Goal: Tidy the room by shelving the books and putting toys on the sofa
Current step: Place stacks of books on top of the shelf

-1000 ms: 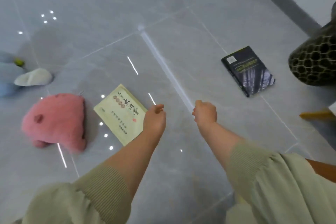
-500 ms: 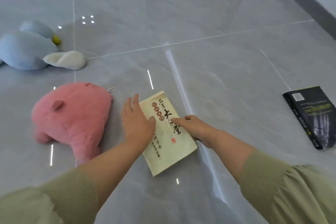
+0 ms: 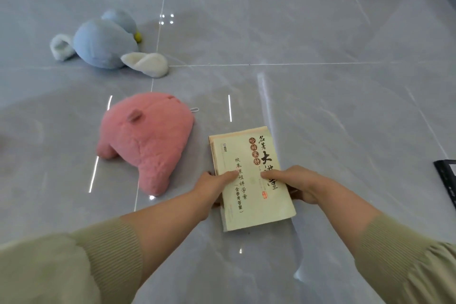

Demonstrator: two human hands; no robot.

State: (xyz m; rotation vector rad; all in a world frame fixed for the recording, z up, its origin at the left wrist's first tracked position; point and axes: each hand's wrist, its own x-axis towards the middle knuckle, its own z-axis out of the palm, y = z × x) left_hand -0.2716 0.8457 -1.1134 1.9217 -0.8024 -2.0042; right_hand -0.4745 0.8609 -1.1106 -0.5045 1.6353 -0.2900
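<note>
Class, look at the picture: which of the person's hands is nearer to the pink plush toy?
Left. The left hand grips the book on the side facing the pink plush toy; the right hand grips its opposite side, farther away.

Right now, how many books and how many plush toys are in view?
Books: 2, the cream book and the black book, which is cut off at the right edge.
Plush toys: 2, the pink plush and the blue plush.
Total: 4.
</note>
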